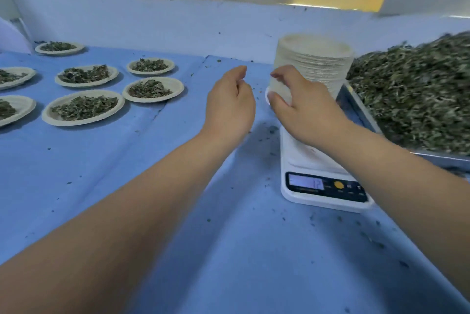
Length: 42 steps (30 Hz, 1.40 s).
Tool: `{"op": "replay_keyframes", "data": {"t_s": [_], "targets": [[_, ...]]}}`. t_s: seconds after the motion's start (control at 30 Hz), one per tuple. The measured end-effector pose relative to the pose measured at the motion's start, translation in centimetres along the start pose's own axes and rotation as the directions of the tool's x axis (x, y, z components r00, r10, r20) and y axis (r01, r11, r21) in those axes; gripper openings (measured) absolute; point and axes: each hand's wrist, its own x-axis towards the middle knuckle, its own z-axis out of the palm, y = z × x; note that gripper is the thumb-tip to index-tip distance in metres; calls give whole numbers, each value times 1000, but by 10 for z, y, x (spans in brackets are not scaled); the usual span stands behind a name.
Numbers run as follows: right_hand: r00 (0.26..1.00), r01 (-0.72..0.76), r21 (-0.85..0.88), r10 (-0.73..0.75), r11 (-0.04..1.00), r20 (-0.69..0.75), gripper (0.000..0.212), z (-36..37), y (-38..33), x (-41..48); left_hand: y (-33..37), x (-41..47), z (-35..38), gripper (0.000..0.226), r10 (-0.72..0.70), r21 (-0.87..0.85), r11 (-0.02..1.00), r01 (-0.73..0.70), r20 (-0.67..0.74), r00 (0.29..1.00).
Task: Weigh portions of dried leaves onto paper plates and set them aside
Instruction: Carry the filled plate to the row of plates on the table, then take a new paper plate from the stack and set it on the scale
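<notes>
Head view: the right hand [302, 110] reaches over a white plastic scale [320, 181]. Its thumb and curled fingers [282, 73] pinch a pale paper plate [281, 89], which is tipped on edge against the foot of a tall stack of plates [318, 64]. The stack's ribbed rims are blurred. The left hand [229, 107] hangs above the bench [229, 250] just beside the stack, with its fingers loosely curled and slightly apart, holding nothing.

To the right, a metal tray [356, 107] touching the scale holds a heap of dried leaves [417, 94], shredded and grey-green. On the left of the bench, well apart from the scale, lie shallow round filled plates [84, 107], each with a small flat mound of crumbled leaf. A smooth blue cloth covers the bench, creased in long folds and speckled with dark leaf crumbs.
</notes>
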Motion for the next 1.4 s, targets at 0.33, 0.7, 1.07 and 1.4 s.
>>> {"op": "replay_keyframes", "data": {"t_s": [0.33,0.7,1.07,1.4], "targets": [[892,-452,-205,443,868,-94,30,-88,139,-80,70,52,98,47,436,591,550,-589,398,807],[879,-430,-459,476,777,-19,49,-78,159,-82,82,77,112,23,325,731,314,-605,516,792],[911,-396,-443,403,804,-84,44,-73,159,-85,87,79,101,62,456,693,192,-695,564,688],[916,-386,-454,391,803,-88,43,-72,160,-85,73,62,97,28,534,605,618,-503,146,833]]}}
